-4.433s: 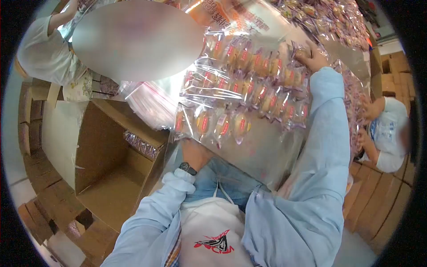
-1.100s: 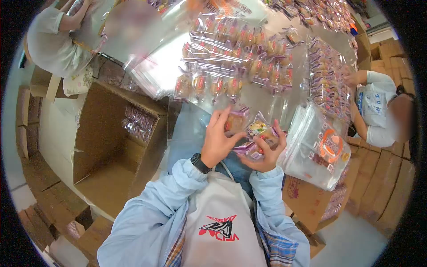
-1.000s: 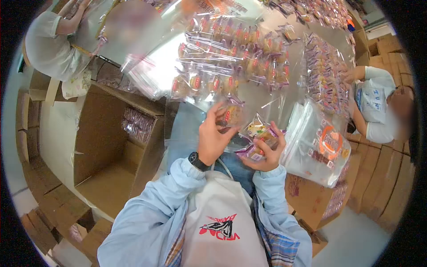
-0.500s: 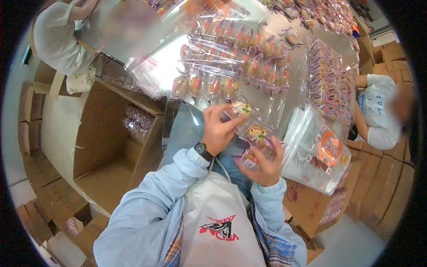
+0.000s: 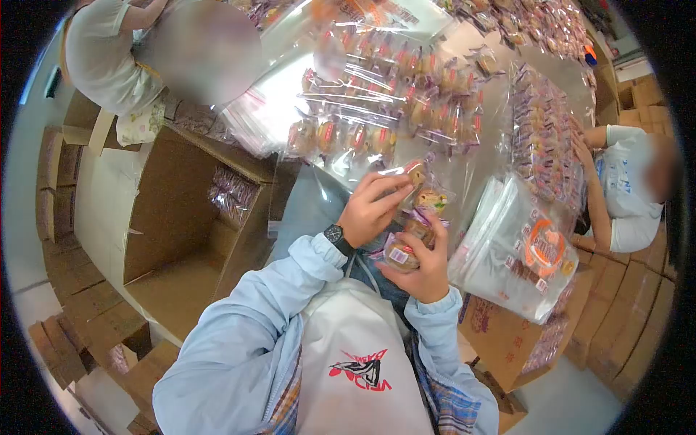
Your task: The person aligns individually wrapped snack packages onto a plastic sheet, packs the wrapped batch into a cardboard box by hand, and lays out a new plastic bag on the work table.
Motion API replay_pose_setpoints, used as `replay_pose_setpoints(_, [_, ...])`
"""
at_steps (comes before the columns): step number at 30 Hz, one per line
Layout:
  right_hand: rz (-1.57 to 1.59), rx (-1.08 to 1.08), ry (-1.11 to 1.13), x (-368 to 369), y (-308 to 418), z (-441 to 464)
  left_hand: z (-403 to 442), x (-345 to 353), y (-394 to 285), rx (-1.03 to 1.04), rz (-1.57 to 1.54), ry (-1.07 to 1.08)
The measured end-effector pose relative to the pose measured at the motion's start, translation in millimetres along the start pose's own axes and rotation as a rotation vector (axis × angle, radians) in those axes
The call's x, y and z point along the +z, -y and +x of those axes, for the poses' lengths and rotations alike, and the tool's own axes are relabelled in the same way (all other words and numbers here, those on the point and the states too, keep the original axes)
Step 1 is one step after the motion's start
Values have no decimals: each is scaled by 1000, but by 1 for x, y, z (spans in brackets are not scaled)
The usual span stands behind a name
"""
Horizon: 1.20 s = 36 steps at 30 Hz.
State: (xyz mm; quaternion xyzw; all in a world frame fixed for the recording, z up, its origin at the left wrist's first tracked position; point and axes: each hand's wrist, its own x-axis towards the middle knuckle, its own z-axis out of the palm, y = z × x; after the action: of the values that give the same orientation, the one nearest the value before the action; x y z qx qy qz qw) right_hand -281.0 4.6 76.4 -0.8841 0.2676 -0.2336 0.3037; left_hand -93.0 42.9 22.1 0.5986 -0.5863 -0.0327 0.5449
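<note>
My left hand (image 5: 375, 206), with a black watch at the wrist, pinches a wrapped pastry (image 5: 415, 172) at the table's near edge. My right hand (image 5: 426, 262) is closed round wrapped pastries (image 5: 403, 254), one showing a white label. Between the two hands lies another wrapped pastry (image 5: 432, 201) with its patterned face up. Just beyond, rows of wrapped pastries (image 5: 384, 94) lie under clear plastic. Right of my right hand is a stack of clear printed bags (image 5: 511, 250).
An open cardboard box (image 5: 181, 225) stands at left. Packed rows of pastries (image 5: 540, 134) lie at right near a co-worker (image 5: 627, 188). Another co-worker (image 5: 101, 58) is at upper left. A carton (image 5: 500, 333) stands below the bags. More loose pastries (image 5: 529, 25) are at the far side.
Since half a second ago, my left hand has moved slightly right and its pastry is now tilted on edge. My right hand has moved slightly left, with its pastries turned so the label shows.
</note>
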Motion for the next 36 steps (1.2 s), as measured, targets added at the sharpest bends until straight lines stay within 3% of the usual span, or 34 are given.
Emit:
replay_pose_setpoints(5, [-37,22,-65,-11,0,12,-2,-11,16,135,118,-11])
replay_pose_setpoints(9, [-49,49,-36,-8,-13,20,3,-4,10,116,94,31])
replay_pose_setpoints(11, [17,22,-86,-6,-21,21,2,-5,20,245,105,-1])
replay_pose_setpoints(13, [175,2,-125,-14,-17,22,-2,-7,25,278,153,20])
replay_pose_setpoints(14, [284,-4,-136,-18,-13,24,-7,-11,19,137,274,89])
replay_pose_setpoints(17, [602,3,-187,-32,0,15,7,4,23,202,275,-98])
replay_pose_setpoints(18, [641,-10,-184,-40,6,12,9,7,17,185,292,-45])
replay_pose_setpoints(23, [589,-264,52,-96,55,6,35,6,2,228,474,198])
replay_pose_setpoints(27, [498,-386,185,-104,78,22,53,-1,6,319,626,206])
replay_pose_setpoints(31, [472,-15,234,-57,48,16,63,-6,1,240,545,297])
replay_pose_setpoints(34, [446,63,55,-17,8,9,67,-3,6,320,580,413])
replay_pose_setpoints(36, [1172,384,-113,11,-1,5,73,-5,3,269,613,565])
